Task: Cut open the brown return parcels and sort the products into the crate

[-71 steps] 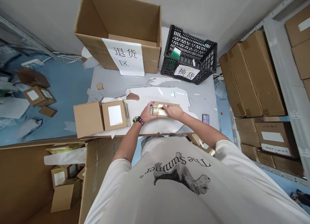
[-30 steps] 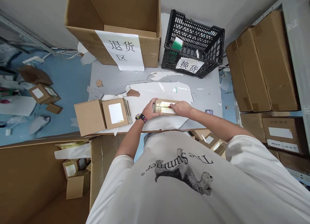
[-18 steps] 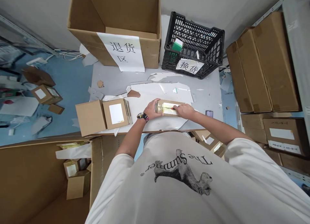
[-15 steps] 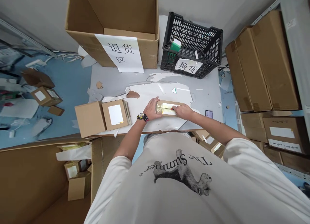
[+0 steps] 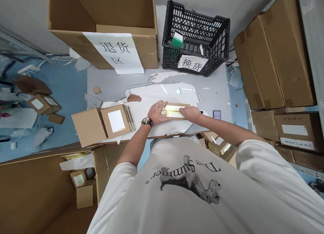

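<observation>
A small cardboard box (image 5: 173, 117) with a white label and shiny clear tape lies on the white sheet in front of me. My left hand (image 5: 156, 112), a watch on its wrist, grips the box's left end, with the thumb on the near side and the fingers on the far side. Over the right end, my right hand (image 5: 192, 113) is closed, its fingertips touching the labelled top. A slim tool's dark end (image 5: 201, 112) pokes out behind that hand; the rest is hidden in the palm, so its kind is unclear.
Two cardboard boxes (image 5: 89, 127) stand at the table's left front. A large open carton (image 5: 149, 50) and a black plastic crate (image 5: 217, 55) are at the back. A phone (image 5: 217, 115) lies right. Stacked cartons (image 5: 286, 55) flank the right; another open carton (image 5: 30, 186) is lower left.
My right hand has turned the slim tool: its red tip no longer shows over the label, and a dark end now points right. My left hand stays on the box. The view has shifted slightly.
</observation>
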Available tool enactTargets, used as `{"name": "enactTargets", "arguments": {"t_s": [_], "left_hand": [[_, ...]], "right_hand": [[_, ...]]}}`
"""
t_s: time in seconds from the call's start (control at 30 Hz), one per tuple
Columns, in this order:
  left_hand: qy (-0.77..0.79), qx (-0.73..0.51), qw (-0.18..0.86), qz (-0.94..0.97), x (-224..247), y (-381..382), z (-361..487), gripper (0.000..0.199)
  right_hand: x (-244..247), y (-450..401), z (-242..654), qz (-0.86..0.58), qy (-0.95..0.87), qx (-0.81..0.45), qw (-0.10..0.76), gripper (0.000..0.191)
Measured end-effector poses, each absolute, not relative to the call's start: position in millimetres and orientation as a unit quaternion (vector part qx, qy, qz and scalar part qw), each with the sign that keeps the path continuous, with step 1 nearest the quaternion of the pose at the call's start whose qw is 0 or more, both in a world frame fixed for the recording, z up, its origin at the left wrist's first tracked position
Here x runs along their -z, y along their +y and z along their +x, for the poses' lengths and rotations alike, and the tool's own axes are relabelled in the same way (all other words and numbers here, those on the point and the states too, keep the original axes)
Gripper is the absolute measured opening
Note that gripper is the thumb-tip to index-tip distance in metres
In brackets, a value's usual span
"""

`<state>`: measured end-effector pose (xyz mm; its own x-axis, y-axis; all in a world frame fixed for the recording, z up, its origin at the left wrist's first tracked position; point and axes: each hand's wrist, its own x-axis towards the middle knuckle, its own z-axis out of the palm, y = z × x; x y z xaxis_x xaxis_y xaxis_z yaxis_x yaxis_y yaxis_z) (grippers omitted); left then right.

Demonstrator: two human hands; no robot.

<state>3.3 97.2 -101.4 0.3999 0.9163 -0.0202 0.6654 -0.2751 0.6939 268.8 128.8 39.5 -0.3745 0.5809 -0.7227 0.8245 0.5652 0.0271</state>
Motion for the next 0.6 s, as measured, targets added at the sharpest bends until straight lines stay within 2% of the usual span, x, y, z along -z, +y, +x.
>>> {"name": "enactTargets", "arguments": {"t_s": [0.33, 0.6], "left_hand": [[0.521, -0.185, 0.322, 0.768, 101.1, 101.2, 3.0, 0.125], [0.518, -0.184, 0.325, 0.770, 100.7, 100.1, 1.5, 0.124]], "right_hand": [[-38.1, 124.8, 341.6, 0.459, 0.800, 0.167, 0.348, 0.044], [-21.1, 116.3, 379.2, 0.463, 0.803, 0.182, 0.328, 0.038]]}}
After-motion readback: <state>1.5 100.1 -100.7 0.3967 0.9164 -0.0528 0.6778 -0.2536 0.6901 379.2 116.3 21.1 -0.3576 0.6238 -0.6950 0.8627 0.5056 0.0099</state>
